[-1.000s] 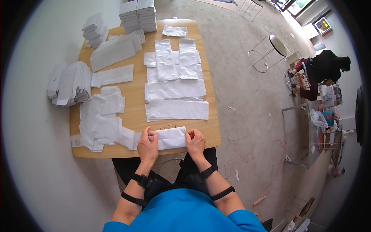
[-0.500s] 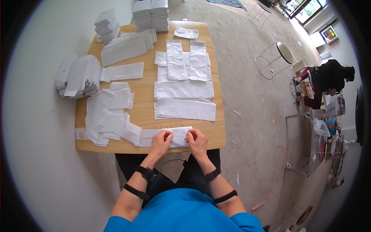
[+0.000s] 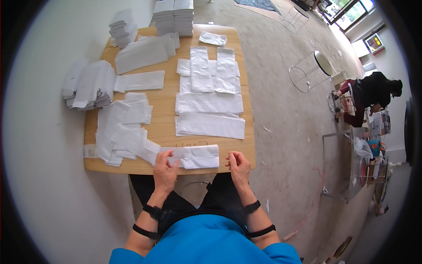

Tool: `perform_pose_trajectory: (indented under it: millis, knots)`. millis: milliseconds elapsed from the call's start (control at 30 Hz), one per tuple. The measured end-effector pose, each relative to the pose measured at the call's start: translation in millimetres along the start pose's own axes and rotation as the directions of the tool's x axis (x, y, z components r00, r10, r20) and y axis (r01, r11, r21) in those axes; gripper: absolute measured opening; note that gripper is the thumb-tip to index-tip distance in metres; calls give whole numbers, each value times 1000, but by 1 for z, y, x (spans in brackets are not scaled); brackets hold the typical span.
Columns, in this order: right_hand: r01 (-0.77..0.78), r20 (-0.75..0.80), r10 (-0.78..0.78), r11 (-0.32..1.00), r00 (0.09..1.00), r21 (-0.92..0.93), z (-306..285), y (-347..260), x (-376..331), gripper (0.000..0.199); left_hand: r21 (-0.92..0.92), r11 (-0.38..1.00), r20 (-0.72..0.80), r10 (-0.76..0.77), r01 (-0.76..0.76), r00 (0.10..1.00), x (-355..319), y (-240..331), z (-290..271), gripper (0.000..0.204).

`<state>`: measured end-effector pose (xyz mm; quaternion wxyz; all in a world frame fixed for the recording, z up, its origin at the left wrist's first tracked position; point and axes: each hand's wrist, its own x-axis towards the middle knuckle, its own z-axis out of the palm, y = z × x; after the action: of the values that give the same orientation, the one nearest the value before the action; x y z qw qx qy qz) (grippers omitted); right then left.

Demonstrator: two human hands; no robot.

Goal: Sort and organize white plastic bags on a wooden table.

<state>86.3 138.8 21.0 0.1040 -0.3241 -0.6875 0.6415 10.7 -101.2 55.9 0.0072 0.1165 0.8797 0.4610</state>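
Observation:
A folded white paper strip [image 3: 201,157] lies flat along the front edge of the wooden table [image 3: 160,101]. My left hand [image 3: 165,174] is over its left end, thumb and fingers apart; whether the fingertips touch the paper is hard to tell. Off the strip's right end, near the table's front right corner, my right hand [image 3: 239,169] holds nothing, its fingers loosely bent with a gap between them. To the left, a loose pile of white paper pieces [image 3: 123,127] fans out and reaches the strip's left end.
Flat white papers [image 3: 210,125] lie in rows beyond the strip. Stacks of folded white paper [image 3: 173,17] rise at the far left, with another heap [image 3: 90,86] by the wall. A round stool [image 3: 323,63] stands on the floor. Another person [image 3: 376,90] sits at the right by a metal table [image 3: 340,165].
Both hands have let go of the paper strip and moved apart, the left one leftward and the right one to the right. The strip now lies flat with its right part folded over.

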Motion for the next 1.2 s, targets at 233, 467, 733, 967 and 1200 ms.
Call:
perform_pose_trajectory:
  millis: [233,467,733,967,1200]
  knots:
    - [34,115,-20,991,993,-126,-5,2,-19,16,-246,897,-481,-443,369,756,10,-86,-64,40]
    - [46,217,-22,994,976,-102,3,-5,-29,15,8,848,-620,-411,530,668,68,-141,-112,41]
    - [49,203,-18,988,979,-148,0,-16,-38,14,251,735,-539,-434,630,721,92,-165,-113,25]
    - [93,213,-57,982,975,-162,10,-25,-42,14,309,785,-557,-308,536,771,86,-145,-110,12]
    - [15,469,-60,995,881,99,89,-55,-61,37,-135,980,-242,-177,147,954,14,33,-38,12]
